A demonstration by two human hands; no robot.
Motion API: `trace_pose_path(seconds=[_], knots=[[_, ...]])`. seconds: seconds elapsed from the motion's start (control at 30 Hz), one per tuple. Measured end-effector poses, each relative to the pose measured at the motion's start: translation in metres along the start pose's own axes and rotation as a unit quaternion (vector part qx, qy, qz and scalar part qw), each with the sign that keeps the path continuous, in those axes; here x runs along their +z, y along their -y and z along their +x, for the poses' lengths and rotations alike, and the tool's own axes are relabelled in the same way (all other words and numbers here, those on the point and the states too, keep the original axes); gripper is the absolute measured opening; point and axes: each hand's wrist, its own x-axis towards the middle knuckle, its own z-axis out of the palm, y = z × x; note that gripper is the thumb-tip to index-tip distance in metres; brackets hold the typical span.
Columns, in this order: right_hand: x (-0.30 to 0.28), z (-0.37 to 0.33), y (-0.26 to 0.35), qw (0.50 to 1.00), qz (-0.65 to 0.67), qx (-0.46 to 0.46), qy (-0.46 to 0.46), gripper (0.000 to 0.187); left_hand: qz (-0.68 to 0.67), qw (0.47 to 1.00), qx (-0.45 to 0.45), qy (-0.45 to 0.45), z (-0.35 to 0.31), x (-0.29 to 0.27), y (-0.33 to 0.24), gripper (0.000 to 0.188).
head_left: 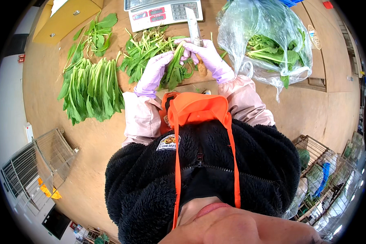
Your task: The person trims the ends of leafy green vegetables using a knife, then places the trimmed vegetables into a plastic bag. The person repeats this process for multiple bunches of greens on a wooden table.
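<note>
In purple gloves, both hands meet over the near edge of the table. My left hand [153, 73] is closed around a small bunch of leafy greens [175, 70], stems up and leaves hanging toward me. My right hand [209, 57] is closed on a knife [193, 25]. Its blade points away from me and its wooden handle shows below the hand. The right fingertips are at the stems of the same bunch; whether they grip them I cannot tell. Just beyond the left hand lies a loose heap of trimmed greens [138, 53].
A neat row of greens [91, 91] lies at the left, with loose leaves [99, 36] behind it. A digital scale [166, 15] stands at the back. A clear plastic bag [236, 40] of greens fills the right. A yellow box [69, 20] stands far left; wire baskets [55, 156] flank me.
</note>
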Motion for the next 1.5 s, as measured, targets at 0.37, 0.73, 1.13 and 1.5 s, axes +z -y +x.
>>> trace_pose_path(seconds=[0.37, 0.73, 1.13, 1.5], knots=[[0.02, 0.007, -0.004, 0.991, -0.118, 0.015, -0.061, 0.027, 0.093, 0.99, 0.074, -0.079, 0.001, -0.009, 0.004, 0.023], [0.015, 0.018, -0.034, 0.872, -0.453, -0.18, -0.04, 0.021, 0.564, 0.776, 0.158, -0.234, -0.034, -0.041, -0.012, 0.023], [-0.029, 0.003, -0.062, 0.86, -0.478, -0.07, -0.165, 0.03, 0.769, 0.287, 0.008, -0.571, -0.087, -0.177, -0.047, 0.044], [-0.028, -0.053, 0.021, 0.97, -0.1, -0.078, -0.206, 0.028, 0.277, 0.948, 0.05, 0.151, 0.017, 0.095, 0.05, 0.051]])
